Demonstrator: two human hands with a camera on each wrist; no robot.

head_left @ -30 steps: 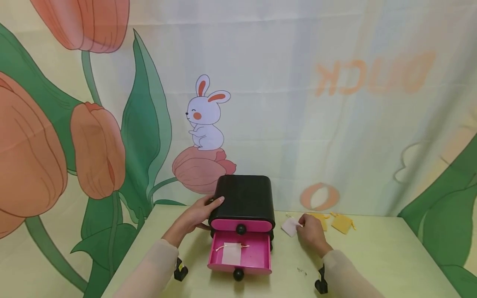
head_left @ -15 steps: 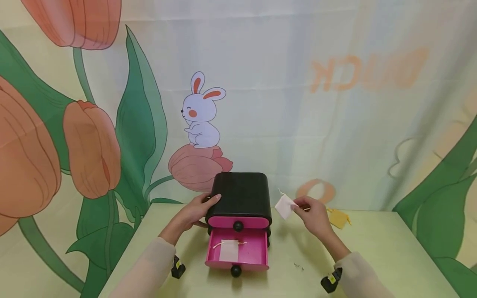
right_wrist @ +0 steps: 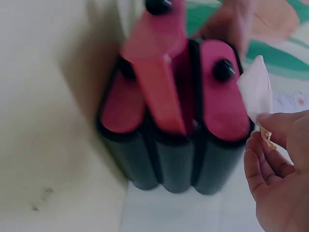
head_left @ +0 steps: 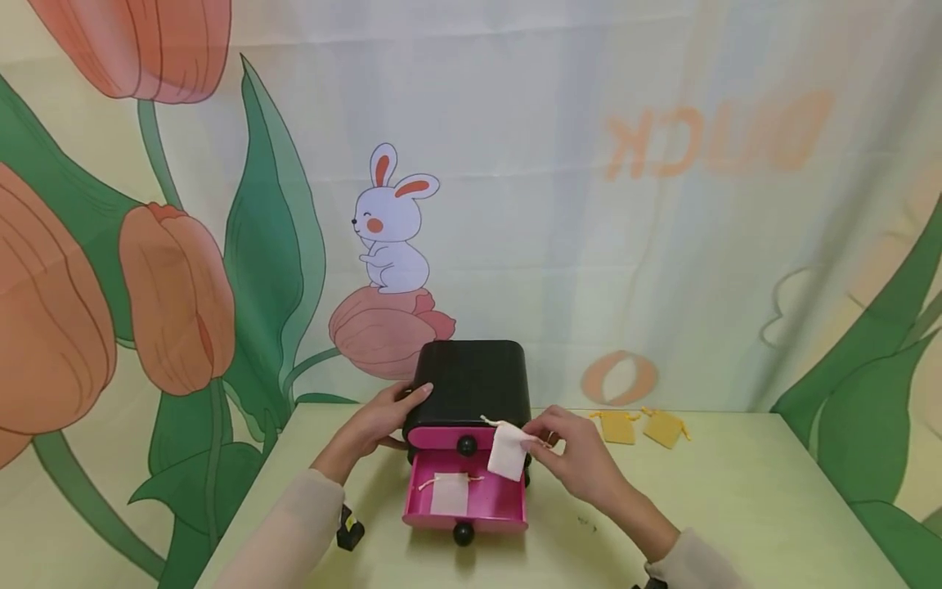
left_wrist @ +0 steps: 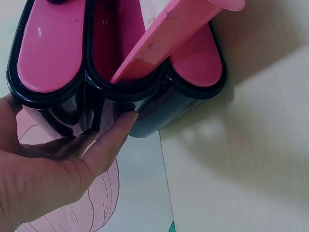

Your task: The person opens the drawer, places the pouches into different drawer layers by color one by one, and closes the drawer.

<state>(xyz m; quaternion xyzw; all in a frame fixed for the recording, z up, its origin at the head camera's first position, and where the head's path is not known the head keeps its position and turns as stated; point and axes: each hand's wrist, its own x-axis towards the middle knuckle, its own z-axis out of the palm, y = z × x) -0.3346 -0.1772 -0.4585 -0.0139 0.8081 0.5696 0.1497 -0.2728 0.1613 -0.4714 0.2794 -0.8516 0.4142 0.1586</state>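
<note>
A black mini drawer cabinet [head_left: 471, 376] with pink drawer fronts stands on the table. Its middle drawer [head_left: 502, 514] is pulled out, and a small white drawstring pouch [head_left: 450, 494] lies inside toward the left. My left hand [head_left: 379, 421] holds the cabinet's left side, thumb on the top and fingers along the side wall [left_wrist: 104, 150]. Between thumb and fingertips, my right hand [head_left: 581, 458] pinches a second white drawstring pouch [head_left: 508, 451] by its cord side. That pouch overlaps the right part of the drawer in the head view and hangs beside the top drawer front [right_wrist: 224, 113] in the right wrist view.
Two yellow drawstring pouches, one left [head_left: 617, 427] and one right [head_left: 666, 429], lie near the table's back edge. Small dark marks [head_left: 586, 523] show on the table right of the drawer. A printed curtain [head_left: 545, 204] hangs behind the table.
My right hand has lifted the white pouch off the table and carried it left to the drawer. My left hand has stayed on the cabinet.
</note>
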